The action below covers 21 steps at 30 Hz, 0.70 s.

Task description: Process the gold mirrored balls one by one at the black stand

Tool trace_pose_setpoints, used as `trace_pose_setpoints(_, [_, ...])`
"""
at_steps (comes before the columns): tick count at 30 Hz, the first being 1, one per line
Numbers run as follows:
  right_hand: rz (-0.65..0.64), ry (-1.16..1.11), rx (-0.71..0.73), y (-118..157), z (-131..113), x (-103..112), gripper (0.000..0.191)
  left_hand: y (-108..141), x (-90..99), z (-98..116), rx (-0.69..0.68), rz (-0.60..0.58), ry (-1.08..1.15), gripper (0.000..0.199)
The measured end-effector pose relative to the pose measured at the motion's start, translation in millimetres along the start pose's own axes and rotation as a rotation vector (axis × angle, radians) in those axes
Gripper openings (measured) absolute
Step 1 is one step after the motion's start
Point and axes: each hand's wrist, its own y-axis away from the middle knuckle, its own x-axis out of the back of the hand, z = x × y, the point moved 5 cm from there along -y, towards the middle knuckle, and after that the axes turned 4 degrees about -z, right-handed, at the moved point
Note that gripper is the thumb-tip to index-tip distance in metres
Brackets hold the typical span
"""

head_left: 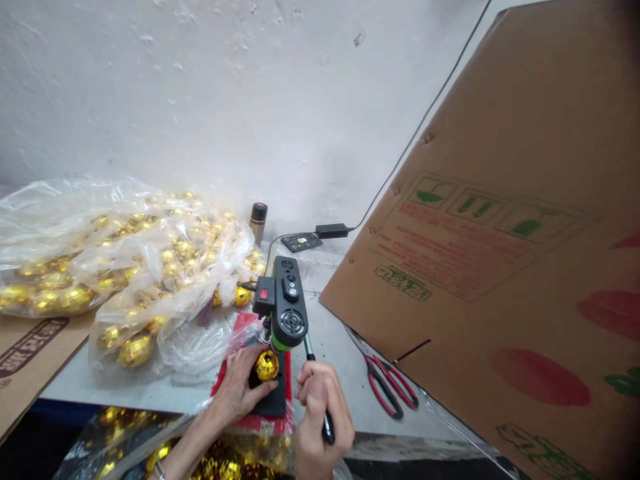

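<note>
A small black bench drill press (289, 313) with a red switch stands on the table over a black base (275, 400). Under its head is a gold faceted ball (267, 366). My left hand (237, 387) holds this ball from the left, thumb in front and fingers behind. My right hand (323, 413) is wrapped round the black-gripped lever (328, 430) on the press's right side. Red cloth or plastic (245, 323) lies around and beneath the base. The drill's tip is hidden behind the ball and the head.
Clear bags of gold balls (135, 267) fill the left side; more gold balls (225, 467) lie below the table edge. Red-handled pliers (393, 387) lie at right beside a large cardboard box (480, 233). Behind are a phone (302, 242), a power adapter (332, 231) and a bottle (259, 222).
</note>
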Motion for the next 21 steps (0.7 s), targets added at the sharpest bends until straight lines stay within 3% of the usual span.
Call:
trace_pose_setpoints(6, [0.014, 0.022, 0.049, 6, 3, 0, 0.031, 2, -3.3, -1, 0.03, -0.025, 0.012, 0.056])
trace_pose_setpoints(15, [0.156, 0.014, 0.068, 37, 27, -6, 0.033, 3, -5.1, 1, 0.071, -0.04, 0.061, 0.053])
trace_pose_setpoints(21, [0.134, 0.068, 0.056, 42, 32, -3, 0.029, 3, -6.5, -1, 0.081, -0.046, 0.068, 0.057])
